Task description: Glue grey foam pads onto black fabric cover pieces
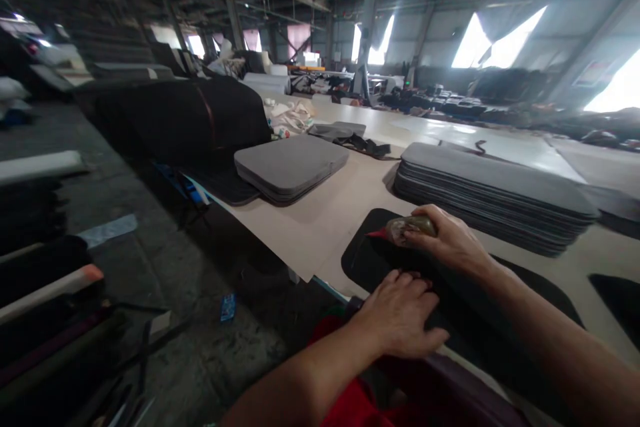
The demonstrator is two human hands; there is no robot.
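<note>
A black rounded panel [530,280] lies flat along the near edge of the pale table. My right hand [447,240] is wrapped round a small brownish bottle [411,230], tilted so that its red nozzle [379,233] points left, just over the panel's far-left part. A thin faint line shows on the panel near that end. My left hand [404,313] rests palm down on the panel's near edge, nearer to me than the bottle, with its fingers apart and nothing held.
Behind my right hand stands a tall stack of grey panels [490,200]. A shorter grey stack [290,167] sits further left, beside a large black roll [185,113]. Dark straps [367,145] lie beyond. The table's edge drops to the floor at left.
</note>
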